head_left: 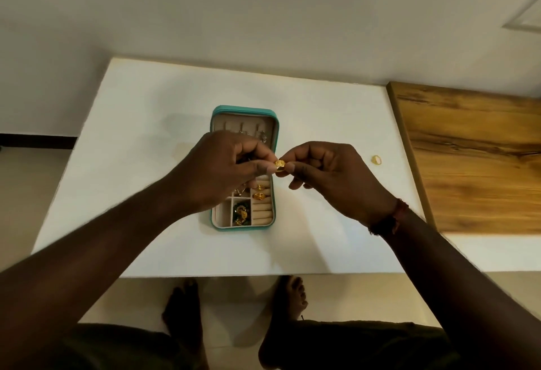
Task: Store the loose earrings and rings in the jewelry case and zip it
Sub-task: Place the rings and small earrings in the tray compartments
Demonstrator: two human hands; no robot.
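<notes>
Handover point, by my reading: gold ring (280, 165) pinched between thumb and forefinger of both the left hand (225, 170) and the right hand (330, 182), with the other fingers of each curled toward the palm. The ring hangs in the air between the two sets of fingertips, just above the right edge of the open teal jewelry case (216, 219). The ring rolls (262, 214) lie directly below and slightly toward me from the fingers. Two gold rings (259, 191) are already seated in the upper rolls, and the lower slots look free. I would give the ring to one hand only, turn the band edge-down, and press it into a free slot beneath the fingers until the roll holds it. I would not drop it, since it could bounce into the compartment of green-and-gold earrings (241, 215) just left of the rolls. I judge the risk to be both hands letting go at once, as a piece this small would roll on the smooth white table (140, 141). A second ring (376, 160) lies loose on the table well to the right of the right hand's fingers, so zipping must wait. The lid (263, 123) lies flat beyond the fingers, and I cannot tell what hangs on its hooks. I can read no brand, label or writing anywhere.
</notes>
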